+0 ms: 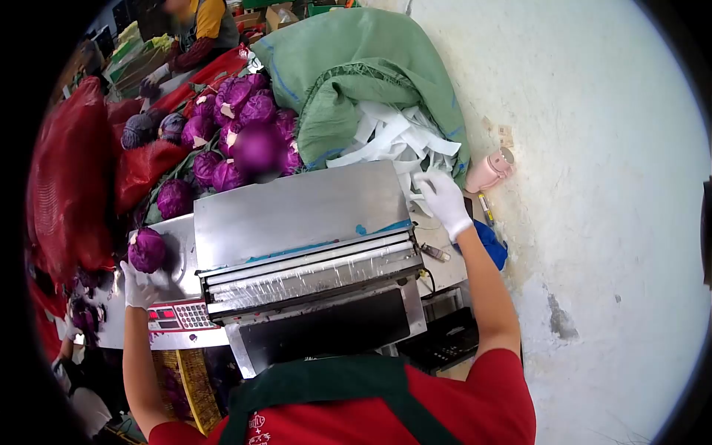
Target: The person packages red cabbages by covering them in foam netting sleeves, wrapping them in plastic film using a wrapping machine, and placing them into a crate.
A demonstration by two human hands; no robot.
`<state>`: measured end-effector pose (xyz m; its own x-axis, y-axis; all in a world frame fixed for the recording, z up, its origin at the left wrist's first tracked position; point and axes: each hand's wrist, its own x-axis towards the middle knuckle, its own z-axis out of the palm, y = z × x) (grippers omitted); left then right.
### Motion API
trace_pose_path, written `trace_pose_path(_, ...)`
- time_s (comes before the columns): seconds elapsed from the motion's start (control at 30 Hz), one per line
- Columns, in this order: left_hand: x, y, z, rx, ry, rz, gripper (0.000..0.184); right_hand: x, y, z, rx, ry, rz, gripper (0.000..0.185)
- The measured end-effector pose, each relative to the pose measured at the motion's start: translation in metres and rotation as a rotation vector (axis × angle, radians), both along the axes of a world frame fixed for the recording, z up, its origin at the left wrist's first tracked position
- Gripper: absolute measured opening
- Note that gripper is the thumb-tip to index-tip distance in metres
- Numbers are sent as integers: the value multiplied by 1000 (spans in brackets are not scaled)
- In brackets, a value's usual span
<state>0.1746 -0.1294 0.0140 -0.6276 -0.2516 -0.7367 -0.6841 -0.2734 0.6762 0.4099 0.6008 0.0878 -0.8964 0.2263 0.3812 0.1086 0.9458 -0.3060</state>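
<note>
At the left end of the film-wrapping machine (297,215), I have the left hand (139,288) in a white glove, fingers spread wide against the lower side of a purple cabbage (147,251). That cabbage sits over the metal pan of the scale (178,248), whose red-framed panel (182,317) shows lit red displays; whether the hand bears any of its weight, I cannot tell.

Off to the right, I have the gloved right hand (445,204) at the edge of the white strips (393,137) that spill from a green woven sack (356,52). Its fingers are slightly bent; I cannot tell from here whether they pinch a strip.

Clear film lies across the machine's rollers. Beyond its metal cover I see a heap of purple cabbages (233,111), with red mesh sacks (70,178) to their left. A pink cup (489,170) stands against the wall, near a yellow marker (486,210) and a blue cloth (491,246) on the right of the surface (443,273). At upper left, another person (211,30) in yellow sleeves reaches toward a dark cabbage.
</note>
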Motion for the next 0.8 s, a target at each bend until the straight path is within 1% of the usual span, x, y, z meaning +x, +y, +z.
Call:
trace_pose_path(0.03, 6, 18, 19, -231, 154, -47, 91, -22, 12, -14, -67, 26, -18, 19)
trace_pose_path(0.07, 12, 37, 38, -493, 281, -82, 93, -39, 22, -24, -74, 32, -19, 19)
trace_pose_path(0.1, 22, 67, 60, -516, 410, -144, 85, -56, 29, -36, 14, 48, -38, 21)
trace_pose_path(0.13, 5, 56, 41, -532, 422, -145, 85, -72, 34, -49, 99, 66, -58, 22)
trace_pose_path(0.17, -18, 39, 1, -630, 651, -266, 77, -86, 42, -64, 86, 72, -60, 22)
trace_pose_path(0.2, -31, 26, -19, -724, 882, -391, 68, -100, 50, -80, 182, 92, -49, 23)
trace_pose_path(0.23, -27, 28, -19, -796, 833, -346, 71, -109, 50, -80, 286, 113, -37, 24)
trace_pose_path(0.27, -28, 30, -18, -744, 842, -305, 72, -115, 53, -77, 287, 122, -35, 24)
trace_pose_path(0.3, -29, 26, -22, -694, 846, -267, 73, -117, 45, -59, 247, -17, -80, 25)
trace_pose_path(0.37, -34, 20, -22, -699, 818, -220, 75, -120, 30, -29, 167, -298, -168, 26)
trace_pose_path(0.4, -35, 19, -23, -698, 789, -177, 78, -121, 34, -27, 86, -227, -154, 34)
trace_pose_path(0.43, -32, 28, -18, -700, 785, -177, 78, -122, 40, -28, 85, -230, -152, 34)
trace_pose_path(0.5, -28, 46, -11, -758, 822, -67, 83, -127, 49, -24, -291, -16, -142, 30)
trace_pose_path(0.53, -29, 47, -16, -533, 868, -138, 86, -129, 52, -17, -289, -13, -142, 30)
trace_pose_path(0.57, -34, 43, -21, -581, 746, -208, 86, -130, 56, -10, -372, 148, -133, 29)
trace_pose_path(0.6, -34, 47, -24, -565, 830, -211, 86, -129, 54, 4, -454, 307, -121, 30)
trace_pose_path(0.63, -34, 50, -29, -550, 911, -208, 85, -127, 48, 22, -541, 390, -109, 25)
trace_pose_path(0.7, -39, 44, -32, -694, 929, -204, 85, -126, 52, 45, -373, 367, -168, 22)
trace_pose_path(0.73, -37, 44, -29, -838, 916, -198, 80, -126, 55, 50, -459, 430, -128, 21)
trace_pose_path(0.77, -31, 52, -26, -852, 905, -174, 78, -131, 55, 56, -547, 494, -82, 20)
trace_pose_path(0.8, -20, 66, -19, -949, 918, -113, 77, -131, 41, 67, -534, 557, -85, 19)
